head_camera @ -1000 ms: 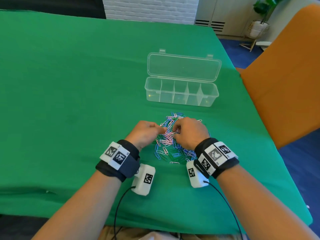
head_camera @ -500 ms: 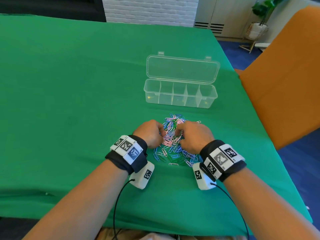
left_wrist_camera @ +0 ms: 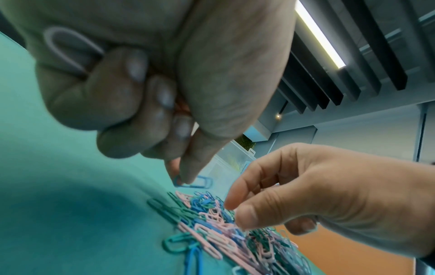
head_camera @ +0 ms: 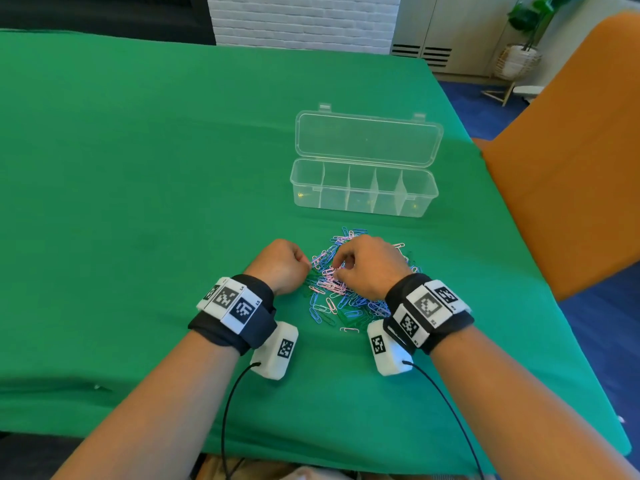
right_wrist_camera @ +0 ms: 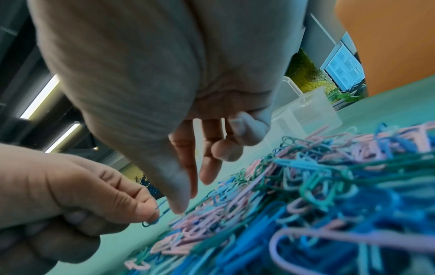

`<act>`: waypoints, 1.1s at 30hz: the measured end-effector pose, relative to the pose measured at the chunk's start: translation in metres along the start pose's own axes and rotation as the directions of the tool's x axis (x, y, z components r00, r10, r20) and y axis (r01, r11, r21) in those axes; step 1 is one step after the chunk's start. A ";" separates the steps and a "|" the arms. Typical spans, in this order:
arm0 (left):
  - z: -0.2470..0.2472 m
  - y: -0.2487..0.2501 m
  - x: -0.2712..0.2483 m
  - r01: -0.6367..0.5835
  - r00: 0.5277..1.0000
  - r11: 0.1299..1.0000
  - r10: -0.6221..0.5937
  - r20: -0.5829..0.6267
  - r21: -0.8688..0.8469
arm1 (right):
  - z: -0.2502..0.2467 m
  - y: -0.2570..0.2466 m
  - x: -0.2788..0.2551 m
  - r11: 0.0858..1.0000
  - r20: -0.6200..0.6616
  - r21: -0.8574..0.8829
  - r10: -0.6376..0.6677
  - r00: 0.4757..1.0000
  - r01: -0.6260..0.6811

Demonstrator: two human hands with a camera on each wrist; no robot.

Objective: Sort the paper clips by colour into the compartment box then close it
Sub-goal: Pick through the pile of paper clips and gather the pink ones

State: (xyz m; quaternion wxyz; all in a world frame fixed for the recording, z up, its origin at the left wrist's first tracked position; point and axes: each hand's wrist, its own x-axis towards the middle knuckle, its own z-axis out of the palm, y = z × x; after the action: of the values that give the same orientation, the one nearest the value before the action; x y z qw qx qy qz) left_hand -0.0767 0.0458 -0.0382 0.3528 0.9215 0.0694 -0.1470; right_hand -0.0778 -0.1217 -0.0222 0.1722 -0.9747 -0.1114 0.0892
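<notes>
Head view: left hand [head_camera: 282, 265] pinches a blue clip [right_wrist_camera: 154, 219], seemingly palming more; right fingers [head_camera: 341, 263] hover loose, empty, over the light, slippery, tangle-prone clips [head_camera: 341, 289].

clips [head_camera: 341, 292]: loose heap of pink, blue and green paper clips, tangled and overlapping, on the green cloth just in front of the box; a few strays lie at the near edge of the heap.
held clip [right_wrist_camera: 153, 219]: blue, pinched at the left fingertips, at the left edge of the heap.
palm clip [left_wrist_camera: 68, 50]: pale, tucked under the curled left fingers; colour unclear.
box [head_camera: 363, 202]: clear plastic, long, five compartments in a row, all without clips.
lid [head_camera: 367, 138]: clear, hinged at the far side, swung open and leaning back.
</notes>
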 end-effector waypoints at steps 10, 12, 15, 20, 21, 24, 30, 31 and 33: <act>0.008 0.023 -0.006 -0.141 0.989 0.986 0.136 0.062 0.091 | -0.002 0.013 -0.006 1.000 0.044 0.027 -0.003 0.999 0.002; 0.009 0.024 -0.004 -0.147 0.987 0.983 0.138 0.084 0.110 | -0.006 0.018 -0.009 0.997 0.018 0.079 0.012 1.000 -0.013; 0.008 0.023 -0.003 -0.146 0.987 0.980 0.134 0.089 0.138 | -0.009 0.017 -0.010 0.987 0.004 0.158 0.019 1.000 -0.019; 0.006 0.020 -0.006 -0.159 0.985 0.953 0.135 0.109 0.256 | 0.002 0.005 -0.009 0.992 0.086 0.123 -0.020 0.996 0.009; 0.005 0.019 -0.006 -0.158 0.985 0.945 0.132 0.108 0.286 | 0.004 0.004 -0.009 0.995 0.104 0.099 -0.016 0.994 0.006; 0.000 0.017 -0.006 -0.162 0.984 0.928 0.128 0.120 0.335 | 0.010 0.005 -0.009 0.998 0.111 0.065 0.005 0.994 -0.012; 0.000 0.017 -0.007 -0.180 0.979 0.933 0.140 0.145 0.313 | 0.010 0.005 -0.010 0.998 0.101 0.044 0.034 0.994 -0.039; 0.001 0.019 -0.008 -0.187 0.979 0.934 0.149 0.142 0.305 | 0.009 0.005 -0.010 0.998 0.088 0.047 0.042 0.995 -0.046; 0.004 0.022 -0.008 -0.196 0.977 0.928 0.159 0.141 0.316 | 0.010 0.005 -0.008 0.997 0.073 0.049 0.059 0.996 -0.062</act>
State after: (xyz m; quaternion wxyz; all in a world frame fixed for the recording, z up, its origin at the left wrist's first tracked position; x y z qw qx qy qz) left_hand -0.0802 0.0261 -0.0247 0.2100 0.9599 -0.0597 -0.1759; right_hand -0.0871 -0.1249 -0.0322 0.1902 -0.9691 -0.0855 0.1320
